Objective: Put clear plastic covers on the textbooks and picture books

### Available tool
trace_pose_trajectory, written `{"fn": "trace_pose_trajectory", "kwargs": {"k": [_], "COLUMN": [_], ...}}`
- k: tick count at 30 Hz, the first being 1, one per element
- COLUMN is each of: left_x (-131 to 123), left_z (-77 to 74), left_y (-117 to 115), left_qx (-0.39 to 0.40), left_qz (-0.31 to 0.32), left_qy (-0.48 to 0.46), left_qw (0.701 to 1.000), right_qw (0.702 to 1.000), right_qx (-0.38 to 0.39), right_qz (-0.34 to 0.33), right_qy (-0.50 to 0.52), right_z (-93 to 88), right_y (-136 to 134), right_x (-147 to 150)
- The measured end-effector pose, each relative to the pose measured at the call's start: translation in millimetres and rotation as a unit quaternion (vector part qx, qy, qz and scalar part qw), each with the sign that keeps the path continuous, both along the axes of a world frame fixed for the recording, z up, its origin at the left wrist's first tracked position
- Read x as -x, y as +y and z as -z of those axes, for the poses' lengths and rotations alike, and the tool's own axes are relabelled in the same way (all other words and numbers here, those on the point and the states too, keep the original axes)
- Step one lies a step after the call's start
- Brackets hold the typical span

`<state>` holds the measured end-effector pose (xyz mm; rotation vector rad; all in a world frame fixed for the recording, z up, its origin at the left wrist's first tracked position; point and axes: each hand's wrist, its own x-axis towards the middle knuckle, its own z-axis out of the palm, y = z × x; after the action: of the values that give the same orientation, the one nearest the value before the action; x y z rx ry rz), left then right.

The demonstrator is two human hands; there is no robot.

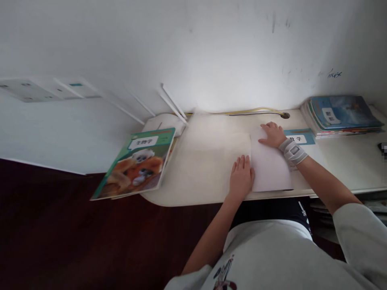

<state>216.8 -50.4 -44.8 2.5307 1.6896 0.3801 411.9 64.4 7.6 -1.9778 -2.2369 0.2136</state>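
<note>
Two open hands, the left hand and right hand, are laid flat on a white sheet at 12 o'clock; if pushed toward 6 o'clock, it could be slid off the desk.

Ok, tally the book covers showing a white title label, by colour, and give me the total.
Green-bordered: 1, the biology textbook
Blue: 2, the book topping the stack and the maths book
Total: 3
</note>
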Motion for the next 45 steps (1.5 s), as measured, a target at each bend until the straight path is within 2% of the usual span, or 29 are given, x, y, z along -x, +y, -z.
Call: {"fn": "trace_pose_trajectory", "kwargs": {"k": [4,13,22,28,30,31,34,36,39,45], "left_x": [-2.6,-2.4,-1.9,4.8,3.1,0.1,-16.1,-28.0,-37.1,-38.7], "left_z": [0.2,-1.2,-3.8,-3.3,-6.3,-8.5,-15.8,-18.1,-15.1,-1.7], "left_y": [0.2,-0.8,-3.7,-1.1,-6.6,-11.7,-33.8,-47.2,-55.4,-56.0], "left_qx": [0.004,0.005,0.004,-0.027,-0.078,-0.108,-0.186,-0.217,-0.23,-0.208], "left_qz": [0.0,-0.004,0.025,0.024,0.051,0.085,0.243,0.301,0.284,0.251], "left_qy": [-0.01,-0.045,-0.042,-0.066,-0.088,-0.097,-0.087,-0.056,-0.013,0.03], "left_qw": [1.0,0.999,0.999,0.997,0.992,0.986,0.948,0.927,0.931,0.945], "right_qw": [0.999,0.998,0.999,0.988,0.978,0.973,0.963,0.961,0.961,0.967], "right_qx": [-0.027,-0.029,-0.006,-0.01,-0.014,-0.012,-0.007,-0.018,-0.041,-0.073], "right_qz": [0.018,0.008,0.018,-0.037,-0.039,-0.033,-0.005,0.001,0.005,0.001], "right_qy": [-0.032,-0.046,0.044,0.148,0.203,0.229,0.27,0.276,0.273,0.244], "right_z": [4.1,-0.2,2.2,6.7,15.1,20.0,33.4,39.4,44.9,56.6], "right_y": [-8.0,-10.3,-6.6,-16.9,-24.6,-28.5,-36.0,-37.0,-35.5,-32.8], "right_x": [2.9,12.0,14.7,-16.8,-28.6,-32.6,-36.4,-34.2,-29.7,-27.8]}}
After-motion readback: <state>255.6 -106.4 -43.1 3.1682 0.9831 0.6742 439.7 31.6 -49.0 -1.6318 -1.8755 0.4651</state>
